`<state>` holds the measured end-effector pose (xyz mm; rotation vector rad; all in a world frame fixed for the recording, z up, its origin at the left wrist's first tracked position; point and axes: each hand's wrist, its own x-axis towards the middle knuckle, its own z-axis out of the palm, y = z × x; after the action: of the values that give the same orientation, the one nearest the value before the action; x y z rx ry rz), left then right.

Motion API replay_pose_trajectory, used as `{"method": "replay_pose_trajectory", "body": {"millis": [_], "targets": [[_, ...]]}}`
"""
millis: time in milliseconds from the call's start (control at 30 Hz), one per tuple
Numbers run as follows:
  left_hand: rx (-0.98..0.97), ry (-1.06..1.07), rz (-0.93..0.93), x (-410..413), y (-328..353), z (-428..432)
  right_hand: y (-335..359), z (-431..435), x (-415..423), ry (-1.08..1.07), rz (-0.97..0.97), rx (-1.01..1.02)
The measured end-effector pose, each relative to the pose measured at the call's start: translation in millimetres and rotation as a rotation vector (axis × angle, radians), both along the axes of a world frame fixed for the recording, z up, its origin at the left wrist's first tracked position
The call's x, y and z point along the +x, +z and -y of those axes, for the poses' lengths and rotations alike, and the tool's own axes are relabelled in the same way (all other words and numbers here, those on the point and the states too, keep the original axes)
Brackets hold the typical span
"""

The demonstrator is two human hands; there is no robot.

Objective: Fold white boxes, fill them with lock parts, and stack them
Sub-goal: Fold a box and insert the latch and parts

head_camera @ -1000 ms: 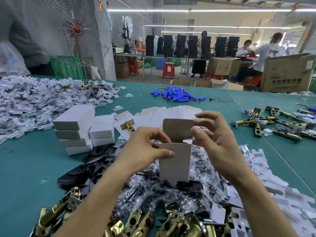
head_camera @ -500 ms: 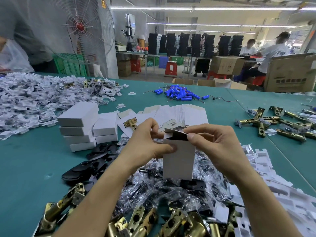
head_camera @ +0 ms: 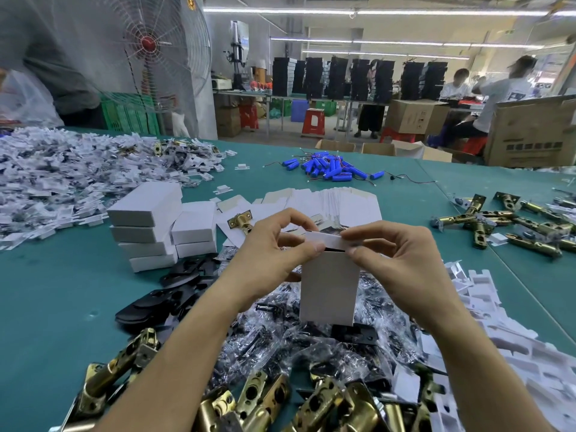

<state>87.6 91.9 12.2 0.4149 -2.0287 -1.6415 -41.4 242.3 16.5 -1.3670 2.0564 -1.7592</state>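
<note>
I held the white box (head_camera: pixel 327 291) upright over the heap of bagged lock parts (head_camera: pixel 280 341), my left hand (head_camera: pixel 274 244) gripping its upper left corner and my right hand (head_camera: pixel 396 260) pinching the top flap (head_camera: pixel 324 240) bent across its open mouth.

Left hand (head_camera: pixel 265 257) and right hand (head_camera: pixel 405 263) are bare, nails (head_camera: pixel 318 247) short.

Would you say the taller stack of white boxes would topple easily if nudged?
Probably. The taller stack is four boxes high with uneven edges, so a nudge could slide the top box off. The shorter stack close on its right might brace that side.
</note>
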Motion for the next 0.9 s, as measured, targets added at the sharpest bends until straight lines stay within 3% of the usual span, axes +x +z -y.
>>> {"method": "replay_pose_trajectory", "body": {"millis": [400, 900], "targets": [[-0.093, 0.109, -0.062, -1.8, -0.9, 0.9, 2.0, 0.3, 1.5, -0.03, -0.077, 0.035], [-0.212, 0.194, -0.096, -3.7, 0.5, -4.7, -4.1, 2.0, -3.9, -0.007, 0.005, -0.004]]}}
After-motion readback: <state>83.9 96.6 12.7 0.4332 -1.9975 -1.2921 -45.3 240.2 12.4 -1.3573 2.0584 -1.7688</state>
